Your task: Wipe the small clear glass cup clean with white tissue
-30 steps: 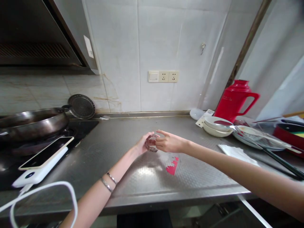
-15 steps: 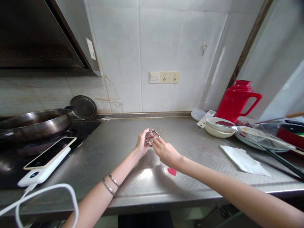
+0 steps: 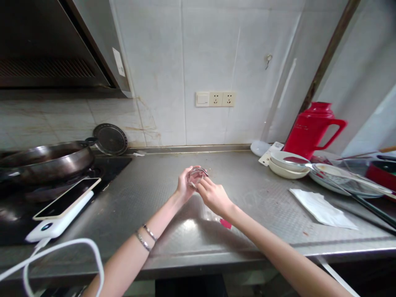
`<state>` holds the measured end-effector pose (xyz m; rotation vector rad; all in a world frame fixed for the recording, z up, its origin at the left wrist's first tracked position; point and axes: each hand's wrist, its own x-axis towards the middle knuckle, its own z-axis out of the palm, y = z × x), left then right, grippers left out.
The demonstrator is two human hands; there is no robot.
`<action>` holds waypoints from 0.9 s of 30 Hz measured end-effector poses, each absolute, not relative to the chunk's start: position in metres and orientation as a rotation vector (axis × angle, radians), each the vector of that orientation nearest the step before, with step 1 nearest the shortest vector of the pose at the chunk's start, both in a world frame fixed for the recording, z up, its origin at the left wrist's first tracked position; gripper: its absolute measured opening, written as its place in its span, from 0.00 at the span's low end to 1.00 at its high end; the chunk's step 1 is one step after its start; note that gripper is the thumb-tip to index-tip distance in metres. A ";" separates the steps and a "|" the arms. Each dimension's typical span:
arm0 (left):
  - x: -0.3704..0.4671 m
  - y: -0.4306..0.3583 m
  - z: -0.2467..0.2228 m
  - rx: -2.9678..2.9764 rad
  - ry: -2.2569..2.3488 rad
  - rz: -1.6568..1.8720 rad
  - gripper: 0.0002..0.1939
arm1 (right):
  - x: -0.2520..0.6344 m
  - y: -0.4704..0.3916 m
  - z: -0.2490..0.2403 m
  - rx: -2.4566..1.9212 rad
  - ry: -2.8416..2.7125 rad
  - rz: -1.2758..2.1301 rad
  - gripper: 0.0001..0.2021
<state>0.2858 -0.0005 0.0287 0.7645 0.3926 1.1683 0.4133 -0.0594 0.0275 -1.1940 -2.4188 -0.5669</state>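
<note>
My left hand (image 3: pixel 185 184) is closed around the side of a small round cup-like thing (image 3: pixel 194 176) with a shiny, uneven silvery rim. Its inside looks pinkish, and its exact kind is not clear. My right hand (image 3: pixel 213 194) has its fingers pinched together at the near right edge of the opening. Whatever those fingertips hold is hidden. Below my right wrist, a small red piece (image 3: pixel 225 223) lies on the steel counter (image 3: pixel 148 177).
On the left are a steel pan (image 3: pixel 49 163) on the stove, a phone (image 3: pixel 68 199), a white power bank (image 3: pixel 58 218) and its cable (image 3: pixel 71 242). To the right stand a red thermos (image 3: pixel 309 132), stacked bowls (image 3: pixel 287 171) and a folded white tissue (image 3: pixel 321 208).
My right fingers have shifted slightly at the edge of the round thing, which is tilted a little differently. My right forearm has swung inward, and the view has moved slightly.
</note>
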 end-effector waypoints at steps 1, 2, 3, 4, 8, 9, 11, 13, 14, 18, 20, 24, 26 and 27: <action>0.285 0.000 0.029 0.769 0.366 1.129 0.15 | 0.418 -0.058 0.030 -1.158 -2.464 -0.622 0.08; 0.283 0.000 0.031 0.765 0.352 1.079 0.17 | 0.423 -0.058 0.033 -1.119 -2.507 -0.671 0.08; 0.282 0.000 0.032 0.756 0.351 1.023 0.20 | 0.428 -0.057 0.037 -1.074 -2.550 -0.718 0.08; 0.280 0.001 0.033 0.745 0.358 0.968 0.23 | 0.433 -0.056 0.042 -1.022 -2.588 -0.765 0.08; 0.271 0.007 0.035 0.752 0.414 0.775 0.35 | 0.451 -0.050 0.060 -0.683 -2.766 -0.962 0.12; 0.269 0.009 0.034 0.770 0.430 0.733 0.36 | 0.454 -0.048 0.063 -0.583 -2.807 -1.001 0.13; 0.267 0.013 0.032 0.811 0.481 0.670 0.35 | 0.458 -0.044 0.070 -0.415 -2.869 -1.052 0.12; 0.269 0.014 0.028 0.850 0.552 0.619 0.31 | 0.460 -0.041 0.074 -0.310 -2.915 -1.071 0.12; 0.271 0.014 0.026 0.861 0.581 0.607 0.28 | 0.460 -0.040 0.076 -0.288 -2.931 -1.077 0.12; 0.281 0.011 0.022 0.855 0.611 0.709 0.18 | 0.462 -0.037 0.080 -0.379 -2.935 -1.090 0.15; 0.284 0.010 0.023 0.842 0.612 0.795 0.16 | 0.461 -0.037 0.078 -0.500 -2.920 -1.078 0.14; 0.285 0.009 0.027 0.804 0.651 1.015 0.13 | 0.455 -0.045 0.064 -0.774 -2.885 -0.924 0.10; 0.286 0.007 0.027 0.804 0.656 1.081 0.12 | 0.447 -0.050 0.053 -0.937 -2.836 -0.756 0.11; 0.287 0.005 0.027 0.807 0.650 1.097 0.12 | 0.442 -0.053 0.047 -1.010 -2.802 -0.665 0.12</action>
